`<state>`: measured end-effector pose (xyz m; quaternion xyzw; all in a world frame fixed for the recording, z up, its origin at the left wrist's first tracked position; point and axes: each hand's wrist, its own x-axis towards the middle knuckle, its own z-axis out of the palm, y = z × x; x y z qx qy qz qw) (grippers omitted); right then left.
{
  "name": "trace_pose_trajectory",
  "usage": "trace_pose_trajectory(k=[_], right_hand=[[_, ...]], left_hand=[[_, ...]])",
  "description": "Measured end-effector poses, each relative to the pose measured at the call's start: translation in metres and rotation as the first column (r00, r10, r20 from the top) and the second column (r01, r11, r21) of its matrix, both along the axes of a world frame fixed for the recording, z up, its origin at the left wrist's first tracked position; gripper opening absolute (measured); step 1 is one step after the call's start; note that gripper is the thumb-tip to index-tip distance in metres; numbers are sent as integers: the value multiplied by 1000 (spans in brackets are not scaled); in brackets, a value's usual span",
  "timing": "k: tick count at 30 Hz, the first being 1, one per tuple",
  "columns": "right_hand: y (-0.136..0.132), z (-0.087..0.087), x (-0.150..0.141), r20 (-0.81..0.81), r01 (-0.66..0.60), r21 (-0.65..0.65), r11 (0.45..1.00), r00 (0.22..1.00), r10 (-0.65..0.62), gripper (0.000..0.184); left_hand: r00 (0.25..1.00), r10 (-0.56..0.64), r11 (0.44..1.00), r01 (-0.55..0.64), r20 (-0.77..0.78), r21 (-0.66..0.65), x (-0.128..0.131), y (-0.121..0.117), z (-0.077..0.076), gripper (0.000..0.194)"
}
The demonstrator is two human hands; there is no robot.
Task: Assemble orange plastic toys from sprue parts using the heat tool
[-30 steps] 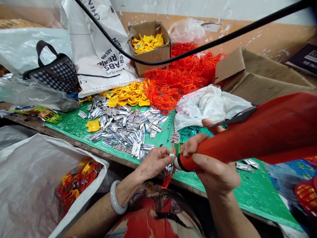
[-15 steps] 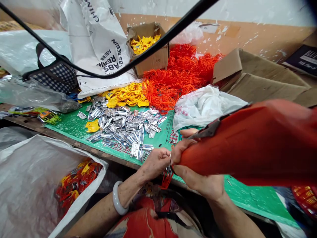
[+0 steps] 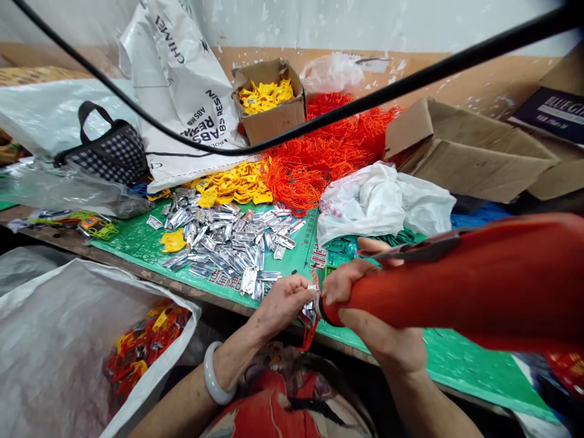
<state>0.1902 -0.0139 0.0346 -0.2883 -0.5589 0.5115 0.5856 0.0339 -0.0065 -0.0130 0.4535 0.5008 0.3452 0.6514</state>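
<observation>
My left hand (image 3: pixel 287 301) is closed in a pinch at the bench edge, wearing a white bangle (image 3: pixel 213 374) at the wrist. Between its fingers is a small shiny metal piece (image 3: pixel 309 307) on a red plastic frame (image 3: pixel 310 333). My right hand (image 3: pixel 378 322) wraps round the front of a red electric screwdriver (image 3: pixel 447 286), which lies nearly level. Its tip points left at the metal piece; whether they touch is hard to see. Just beyond the left hand lies a heap of silver metal blades (image 3: pixel 232 240).
Behind the blades are yellow plastic parts (image 3: pixel 235 182) and a tangle of red-orange plastic frames (image 3: pixel 310 158). A white plastic bag (image 3: pixel 383 198) and cardboard boxes (image 3: pixel 488 158) stand right. An open sack (image 3: pixel 104 316) with red-yellow pieces sits lower left. A black cable (image 3: pixel 337 112) crosses the view.
The screwdriver and my right hand have shifted slightly right and down, so more of the metal piece shows. My left hand keeps its pinch. The view has tilted a little.
</observation>
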Motion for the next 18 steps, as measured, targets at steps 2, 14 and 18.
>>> trace_pose_trajectory(k=[2, 14, 18], right_hand=[[4, 4, 4, -100, 20, -22, 1000, 995, -22, 66], [30, 1, 39, 286, 580, -83, 811, 793, -538, 24], [35, -1, 51, 555, 735, 139, 663, 496, -667, 32]], left_hand=[[1000, 21, 1000, -20, 13, -11, -4, -1, -1, 23], [895, 179, 959, -65, 409, -276, -15, -12, -11, 23], [812, 220, 938, -24, 540, -346, -18, -13, -10, 34]])
